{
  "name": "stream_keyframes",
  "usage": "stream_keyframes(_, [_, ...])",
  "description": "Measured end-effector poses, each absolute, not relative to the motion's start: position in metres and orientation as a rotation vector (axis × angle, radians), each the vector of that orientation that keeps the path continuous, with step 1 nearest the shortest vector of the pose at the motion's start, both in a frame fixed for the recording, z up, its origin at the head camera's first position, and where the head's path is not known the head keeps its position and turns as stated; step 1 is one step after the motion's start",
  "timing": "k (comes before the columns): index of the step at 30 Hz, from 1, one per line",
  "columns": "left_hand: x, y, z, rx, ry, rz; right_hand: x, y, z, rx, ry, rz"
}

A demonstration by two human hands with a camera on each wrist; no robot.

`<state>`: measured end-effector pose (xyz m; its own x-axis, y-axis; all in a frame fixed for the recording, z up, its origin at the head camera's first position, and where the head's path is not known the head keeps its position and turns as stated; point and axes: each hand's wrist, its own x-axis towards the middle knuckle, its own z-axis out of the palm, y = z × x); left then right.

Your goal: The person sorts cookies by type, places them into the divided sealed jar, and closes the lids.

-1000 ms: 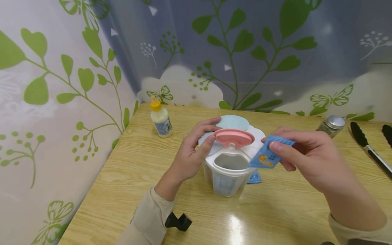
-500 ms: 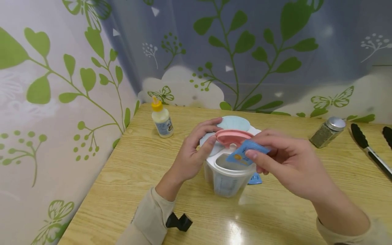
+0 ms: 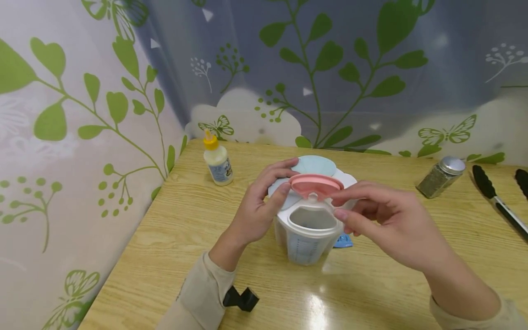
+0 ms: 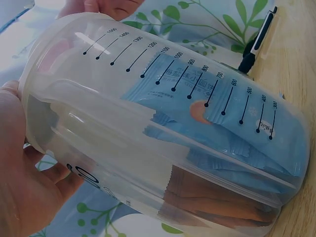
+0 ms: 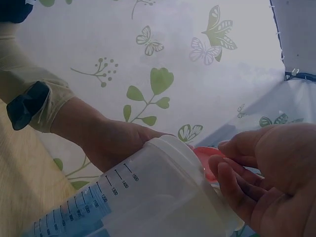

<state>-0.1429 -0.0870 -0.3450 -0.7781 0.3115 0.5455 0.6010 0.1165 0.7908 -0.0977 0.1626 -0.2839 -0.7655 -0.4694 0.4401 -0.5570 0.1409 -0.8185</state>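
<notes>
A clear divided storage container (image 3: 303, 250) with a white lid stands upright on the table. Its pink flap (image 3: 315, 184) is raised, leaving one compartment's mouth uncovered, while the pale blue flaps (image 3: 314, 166) look closed. My left hand (image 3: 253, 211) grips the lid's left side, thumb by the pink flap. Just right of the open mouth hovers my right hand (image 3: 392, 222), fingers loosely bent and holding nothing; whether a fingertip touches the flap I cannot tell. Through the wall in the left wrist view, several blue sachets (image 4: 173, 81) and brown packets (image 4: 217, 200) lie inside.
Another blue sachet (image 3: 343, 241) lies on the table behind the container. A yellow-capped bottle (image 3: 218, 165) stands back left. At right are a silver-lidded spice jar (image 3: 440, 178) and black-tipped tongs (image 3: 497, 201). Patterned curtains border the table (image 3: 165, 275).
The right hand carried a blue sachet left over the open compartment and let it go; the sachet is gone from its fingers. The left hand has stayed on the lid.
</notes>
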Motion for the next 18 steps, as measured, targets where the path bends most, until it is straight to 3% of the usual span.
stream_keyframes(18, [-0.143, -0.087, -0.345, -0.897, -2.144, -1.719, -0.116, 0.215, -0.311, 0.842, -2.065, 2.100])
